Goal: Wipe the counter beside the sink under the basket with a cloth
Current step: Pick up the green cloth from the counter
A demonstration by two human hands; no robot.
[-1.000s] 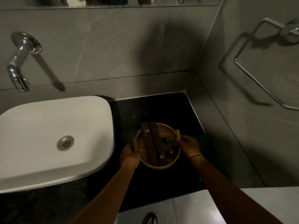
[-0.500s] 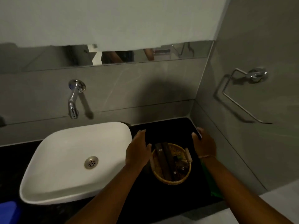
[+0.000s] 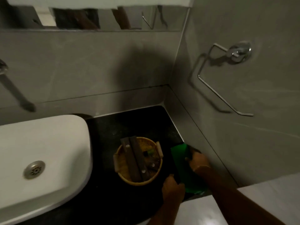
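Note:
A round woven basket [image 3: 120,169] with two dark brown boxes and small items in it stands on the black counter [image 3: 103,132], just right of the white sink [image 3: 40,153]. A green cloth [image 3: 181,161] lies on the counter right of the basket, against the side wall. My right hand [image 3: 198,161] rests on the cloth's right side, fingers curled at its edge. My left hand [image 3: 172,187] grips the cloth's near left edge. Both hands are off the basket.
Grey tiled walls close the counter at the back and right. A chrome towel ring [image 3: 227,75] hangs on the right wall. A tap [image 3: 3,69] shows at the far left. A mirror strip [image 3: 90,18] runs along the top. A light floor [image 3: 243,207] lies below the counter's edge.
Both hands let go of the basket, which stands on the counter. They lifted, then moved right and down onto the green cloth.

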